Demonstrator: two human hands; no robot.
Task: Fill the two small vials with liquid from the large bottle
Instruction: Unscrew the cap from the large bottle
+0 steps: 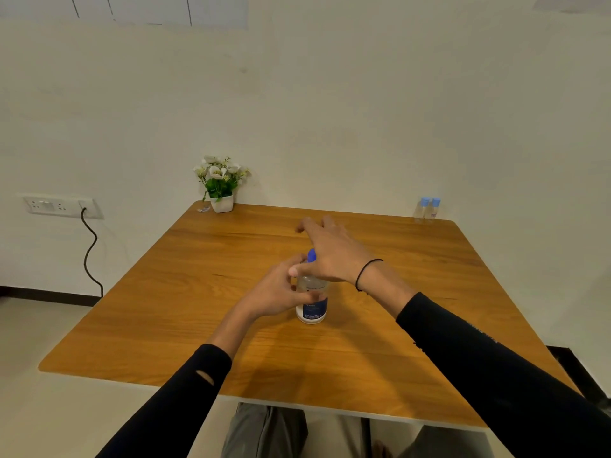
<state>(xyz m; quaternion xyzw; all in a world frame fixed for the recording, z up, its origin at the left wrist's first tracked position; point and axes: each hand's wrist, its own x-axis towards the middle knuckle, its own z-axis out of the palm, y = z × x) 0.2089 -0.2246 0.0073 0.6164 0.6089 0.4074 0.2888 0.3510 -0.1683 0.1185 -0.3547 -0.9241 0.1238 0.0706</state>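
Note:
The large clear bottle [312, 309] with a dark blue label stands upright in the middle of the wooden table [198, 309]. Its blue cap [311, 255] peeks out under my right hand [330, 252], which lies over the top with thumb against the cap and fingers spread outward. My left hand [281, 290] wraps around the bottle's body from the left. Two small clear vials [427, 209] with light blue caps stand side by side at the table's far right corner, well away from both hands.
A white pot of white flowers [221, 185] stands at the table's far left corner, by the wall. A wall socket with a dangling black cable [91, 252] is to the left. My knees show under the near edge.

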